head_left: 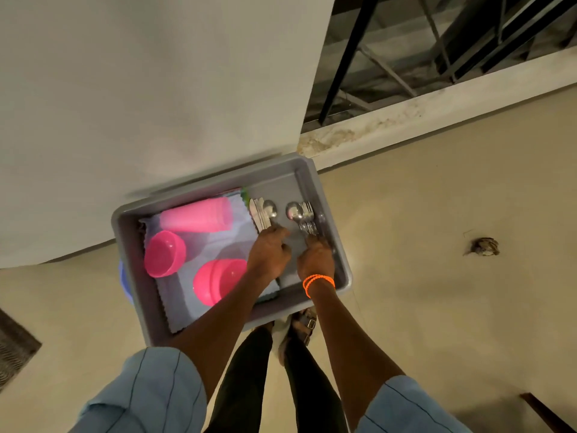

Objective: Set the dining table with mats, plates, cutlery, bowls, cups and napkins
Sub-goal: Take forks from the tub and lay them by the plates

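A grey plastic tub stands on the floor against the wall. Inside lie a pink cup on its side, two pink bowls and pale napkins or mats under them. My left hand grips the handles of a bundle of knives and a spoon. My right hand, with an orange band at the wrist, grips the handles of a bundle of spoons and forks. Both bundles point away from me, in the right part of the tub.
A white wall rises behind the tub. Metal railings stand beyond a low white kerb at the upper right. A small dark object lies on the beige floor to the right. A doormat corner shows at the left.
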